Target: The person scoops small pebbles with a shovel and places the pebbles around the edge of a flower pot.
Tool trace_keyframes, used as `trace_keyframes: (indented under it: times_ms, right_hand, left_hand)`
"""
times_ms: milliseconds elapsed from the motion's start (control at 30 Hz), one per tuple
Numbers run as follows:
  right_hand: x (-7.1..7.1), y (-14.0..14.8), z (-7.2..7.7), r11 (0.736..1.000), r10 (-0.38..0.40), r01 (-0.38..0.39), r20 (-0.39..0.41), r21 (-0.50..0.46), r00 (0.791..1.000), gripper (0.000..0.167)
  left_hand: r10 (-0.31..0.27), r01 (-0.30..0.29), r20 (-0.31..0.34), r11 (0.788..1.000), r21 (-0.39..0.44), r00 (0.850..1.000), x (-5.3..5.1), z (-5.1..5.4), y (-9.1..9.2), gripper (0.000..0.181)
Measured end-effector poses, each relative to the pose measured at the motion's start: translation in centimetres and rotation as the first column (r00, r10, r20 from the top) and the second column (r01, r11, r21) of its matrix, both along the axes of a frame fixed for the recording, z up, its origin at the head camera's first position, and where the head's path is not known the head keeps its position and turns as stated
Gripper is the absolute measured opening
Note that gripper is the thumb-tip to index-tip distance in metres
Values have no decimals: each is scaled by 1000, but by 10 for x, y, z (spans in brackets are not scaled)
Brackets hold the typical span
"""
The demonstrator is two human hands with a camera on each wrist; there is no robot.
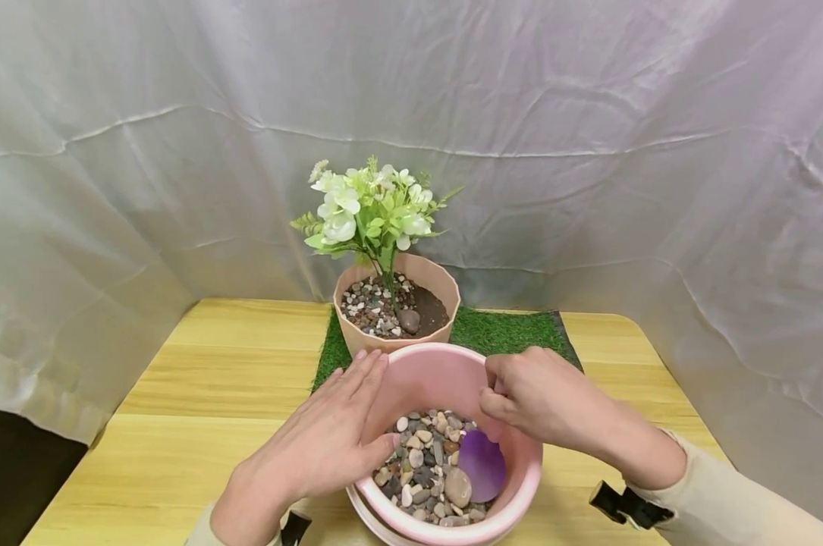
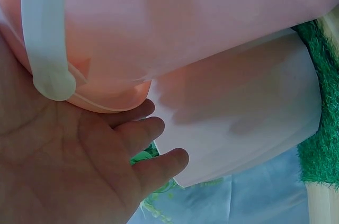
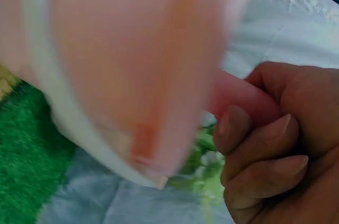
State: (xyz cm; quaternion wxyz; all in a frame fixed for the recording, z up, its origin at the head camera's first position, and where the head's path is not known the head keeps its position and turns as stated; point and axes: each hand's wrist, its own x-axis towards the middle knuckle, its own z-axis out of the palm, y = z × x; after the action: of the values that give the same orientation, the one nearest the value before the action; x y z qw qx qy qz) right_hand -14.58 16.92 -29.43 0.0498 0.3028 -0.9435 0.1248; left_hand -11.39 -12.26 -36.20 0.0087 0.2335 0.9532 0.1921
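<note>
In the head view, a round pink plastic bucket of mixed pebbles is seen at the near edge of the yellow wood-grain surface, around its middle. Its left rim is touched by the left hand, grasping nothing, fingers extended, presumably so that the bucket is steadied. By the curled fingers of the right hand, the pink handle of a purple-bladed scoop is gripped; the blade is held at the pebbles' right side, seemingly so that stones can be gathered. Toward the far edge, a peach faceted pot of white-flowered greenery is set on a green turf mat, probably for easy reach.
</note>
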Motion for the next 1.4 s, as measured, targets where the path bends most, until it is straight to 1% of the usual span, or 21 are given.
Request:
trace_keyframes:
  times_ms: [67, 167, 267, 400, 433, 500, 733, 800, 867, 967, 1033, 1200, 1267, 1400]
  right_hand:
    - [-1, 1, -5, 999, -29, 30, 35, -29, 999, 21]
    - [-4, 2, -11, 993, -95, 100, 66, -67, 993, 20]
    - [-6, 2, -13, 978, -161, 177, 147, -106, 976, 16]
    - [-8, -1, -17, 961, -194, 236, 251, -148, 948, 14]
    - [-7, -2, -18, 958, -190, 237, 262, -160, 946, 15]
    - [-7, -6, -19, 954, -191, 243, 269, -176, 944, 16]
    - [-2, -17, -30, 940, -169, 230, 240, -252, 956, 16]
    - [0, -20, -32, 936, -180, 235, 217, -262, 959, 16]
    - [3, -23, -34, 937, -203, 243, 174, -250, 964, 17]
    - [7, -27, -35, 935, -243, 273, 151, -228, 958, 16]
    - [9, -29, -37, 934, -247, 279, 162, -222, 955, 15]
    - [9, -31, -38, 927, -223, 281, 238, -247, 945, 16]
    - [9, -30, -37, 918, -226, 296, 266, -262, 937, 17]
    - [9, -29, -36, 889, -231, 338, 337, -308, 913, 16]
  left_hand:
    - [0, 0, 0, 1000, -3, 1000, 0, 0, 0, 94]
    - [-1, 1, -1, 1000, -6, 1000, 0, 0, 0, 94]
    - [-3, 3, -2, 1000, -8, 1000, 0, 0, 0, 94]
    - [-2, 2, 2, 1000, -9, 1000, 0, 0, -1, 94]
    - [-2, 2, 2, 1000, -10, 1000, 0, 0, -1, 94]
    - [0, 0, 4, 1000, -5, 1000, 0, 0, 0, 93]
    - [5, -5, 12, 1000, 4, 1000, 0, -1, 0, 94]
    - [3, -3, 16, 1000, 5, 1000, 0, -1, 0, 94]
    - [1, -1, 16, 1000, 5, 1000, 0, -1, 0, 94]
    - [0, 0, 11, 1000, 5, 1000, 0, -1, -1, 94]
    - [-1, 1, 8, 1000, 6, 1000, 0, -1, -1, 94]
    - [4, -4, 9, 1000, 8, 1000, 0, -1, 0, 95]
    - [6, -7, 11, 1000, 8, 1000, 0, -1, 0, 95]
    - [4, -4, 11, 1000, 10, 1000, 0, 0, 0, 94]
